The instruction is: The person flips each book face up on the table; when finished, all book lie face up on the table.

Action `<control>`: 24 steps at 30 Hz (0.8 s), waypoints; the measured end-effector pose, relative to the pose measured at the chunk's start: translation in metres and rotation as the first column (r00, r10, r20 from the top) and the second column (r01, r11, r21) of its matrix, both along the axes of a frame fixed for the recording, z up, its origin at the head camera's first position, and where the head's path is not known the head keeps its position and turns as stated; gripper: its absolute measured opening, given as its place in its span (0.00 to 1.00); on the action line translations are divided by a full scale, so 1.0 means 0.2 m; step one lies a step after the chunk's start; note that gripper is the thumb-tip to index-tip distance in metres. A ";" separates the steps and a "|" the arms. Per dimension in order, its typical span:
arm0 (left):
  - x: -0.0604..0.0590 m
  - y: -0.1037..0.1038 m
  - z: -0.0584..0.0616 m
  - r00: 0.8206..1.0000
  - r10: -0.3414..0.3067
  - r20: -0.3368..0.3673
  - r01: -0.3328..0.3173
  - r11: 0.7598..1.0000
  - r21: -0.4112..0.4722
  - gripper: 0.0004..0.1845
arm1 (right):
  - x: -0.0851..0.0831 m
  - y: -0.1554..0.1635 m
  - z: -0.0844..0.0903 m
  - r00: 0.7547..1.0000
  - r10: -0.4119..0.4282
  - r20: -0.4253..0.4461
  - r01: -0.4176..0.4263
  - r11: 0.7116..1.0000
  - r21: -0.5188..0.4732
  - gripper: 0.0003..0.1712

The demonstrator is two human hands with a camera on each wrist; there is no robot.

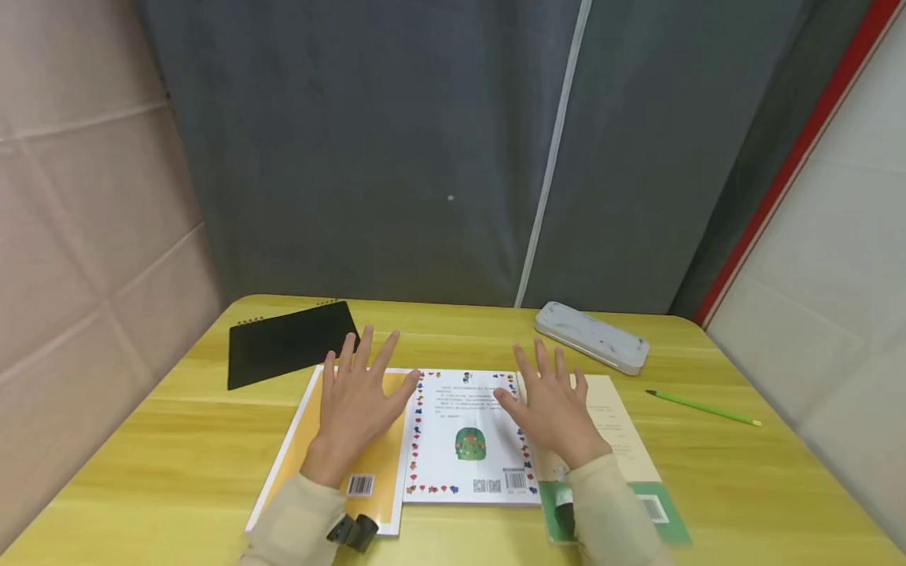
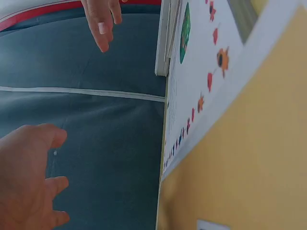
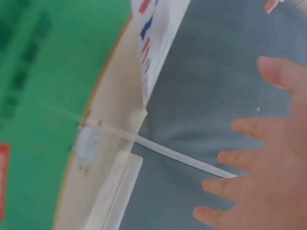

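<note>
On the yellow wooden table (image 1: 141,448) we found three books laid side by side. The orange-covered book (image 1: 382,460) lay under our left hand (image 1: 357,405); the white book with a border of small coloured figures (image 1: 463,440) sat between both hands; the cream and green book (image 1: 630,456) lay under our right hand (image 1: 555,409). Both hands were open, fingers spread and straight, held flat over the covers; contact could not be confirmed. We judged this a positioning step: the next move required lowering onto, or closing on, one cover edge. Beyond lay a black spiral notebook (image 1: 286,342), a grey pencil case (image 1: 591,336) and a green pencil (image 1: 704,407).
</note>
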State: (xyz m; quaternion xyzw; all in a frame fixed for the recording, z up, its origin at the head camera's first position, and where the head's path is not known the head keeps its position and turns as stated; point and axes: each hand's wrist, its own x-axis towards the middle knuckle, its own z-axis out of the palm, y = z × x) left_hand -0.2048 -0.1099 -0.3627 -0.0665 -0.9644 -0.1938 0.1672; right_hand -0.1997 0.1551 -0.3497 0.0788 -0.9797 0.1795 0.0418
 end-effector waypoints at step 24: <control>-0.27 0.64 -0.07 0.868 -0.480 0.122 0.460 0.873 0.162 0.18 | 0.27 0.65 -0.01 0.943 -0.021 0.333 0.036 0.999 -0.039 0.52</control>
